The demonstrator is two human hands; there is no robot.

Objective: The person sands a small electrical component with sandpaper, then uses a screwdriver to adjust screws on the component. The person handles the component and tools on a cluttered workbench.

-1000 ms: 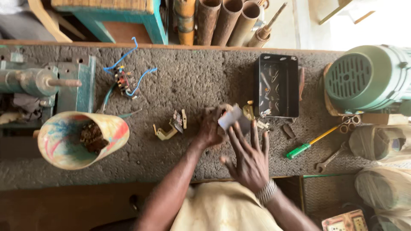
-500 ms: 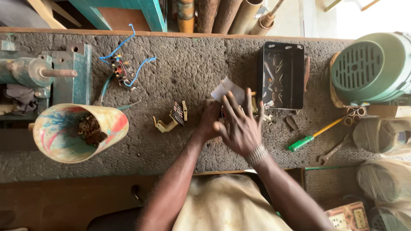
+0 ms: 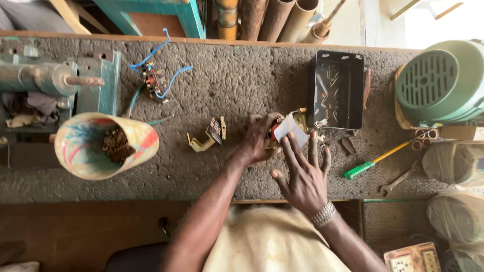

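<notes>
My left hand (image 3: 259, 138) grips a small electrical part (image 3: 288, 126) with a white face, a red piece and brass metal, held just above the rough grey benchtop (image 3: 237, 85). My right hand (image 3: 302, 174) hovers flat beside it with fingers spread, fingertips touching the white face. A metal bracelet circles my right wrist. A small brass and dark switch piece (image 3: 209, 135) lies on the bench to the left of my left hand.
A black metal tray (image 3: 337, 90) lies behind the hands. A green-handled screwdriver (image 3: 377, 160) and a spanner (image 3: 399, 180) lie right. A green motor housing (image 3: 443, 83) stands far right. A colourful cup (image 3: 103, 146), blue-wired part (image 3: 154, 78) and vise (image 3: 55, 80) sit left.
My right hand drew back from covering the part and now rests lower with fingers spread. The left hand keeps hold of the part near the tray.
</notes>
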